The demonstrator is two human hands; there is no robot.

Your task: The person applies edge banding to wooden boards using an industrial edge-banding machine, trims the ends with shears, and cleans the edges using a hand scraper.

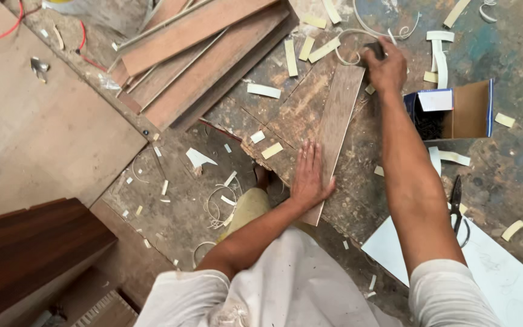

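left hand (pixel 309 177) pressed flat, fingers spread, on near end of narrow wood strip (pixel 338 121) lying on worn table (pixel 286 109); long axis running away toward right hand (pixel 385 65), clenched on small dark block (pixel 375 49), possibly a sanding block, at far end.

- I see a stained, dusty grey floor (pixel 503 169) littered with pale offcut strips.
- At ten o'clock lies a large tan board (pixel 43 127).
- At eight o'clock stands a dark brown cabinet (pixel 25 254).
- Stacked planks (pixel 201 54) lie at twelve o'clock.
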